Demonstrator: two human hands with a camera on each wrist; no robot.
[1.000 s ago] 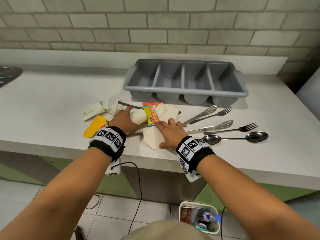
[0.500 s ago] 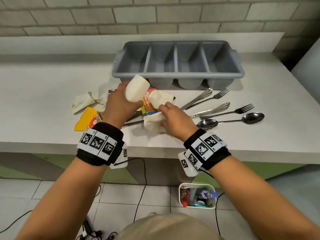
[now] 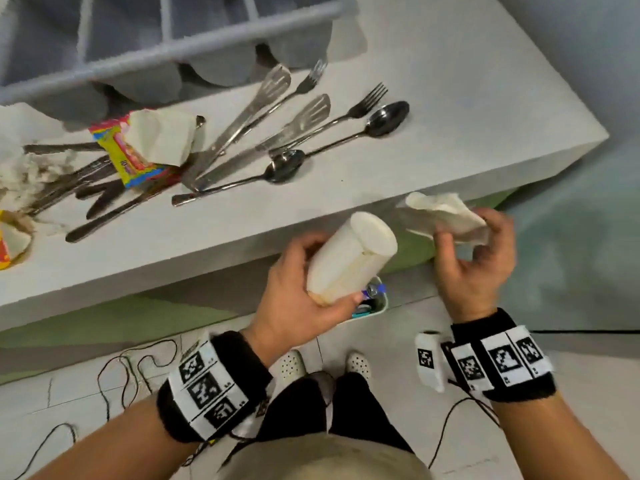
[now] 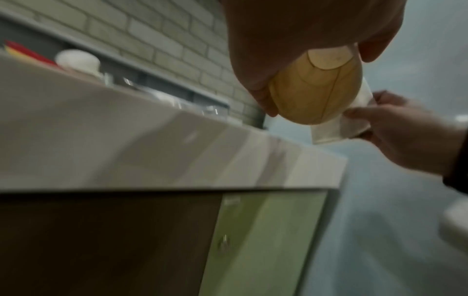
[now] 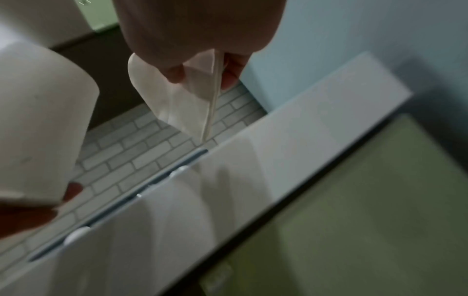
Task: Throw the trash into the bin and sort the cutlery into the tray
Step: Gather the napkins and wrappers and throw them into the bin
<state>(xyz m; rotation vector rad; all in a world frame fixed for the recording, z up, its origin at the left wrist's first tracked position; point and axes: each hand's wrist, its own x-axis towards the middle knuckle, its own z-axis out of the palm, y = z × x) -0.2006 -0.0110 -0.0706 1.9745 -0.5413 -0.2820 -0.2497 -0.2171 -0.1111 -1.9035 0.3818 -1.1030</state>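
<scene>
My left hand [image 3: 311,289] grips a white paper cup [image 3: 349,258], held off the counter's front edge, right above the small white bin [image 3: 375,303] on the floor. In the left wrist view the paper cup [image 4: 314,88] shows its brownish inside. My right hand [image 3: 474,251] pinches a flattened white paper cup [image 3: 446,216] to the right of the bin; the flattened cup [image 5: 182,102] hangs from the fingers in the right wrist view. On the counter lie forks [image 3: 360,105], spoons [image 3: 384,119], knives [image 3: 104,216] and a colourful wrapper [image 3: 131,154]. The grey cutlery tray [image 3: 166,46] stands behind them.
Crumpled napkins [image 3: 24,171] and a yellow packet [image 3: 7,251] lie at the counter's left. The counter's right corner [image 3: 588,140] is near my right hand. Cables [image 3: 131,365] run over the tiled floor beside my feet [image 3: 325,365]. The bin holds a bottle and other trash.
Both hands lifted their cups off the counter and moved back and down past its front edge, to above the floor bin. The head view tilted down and right.
</scene>
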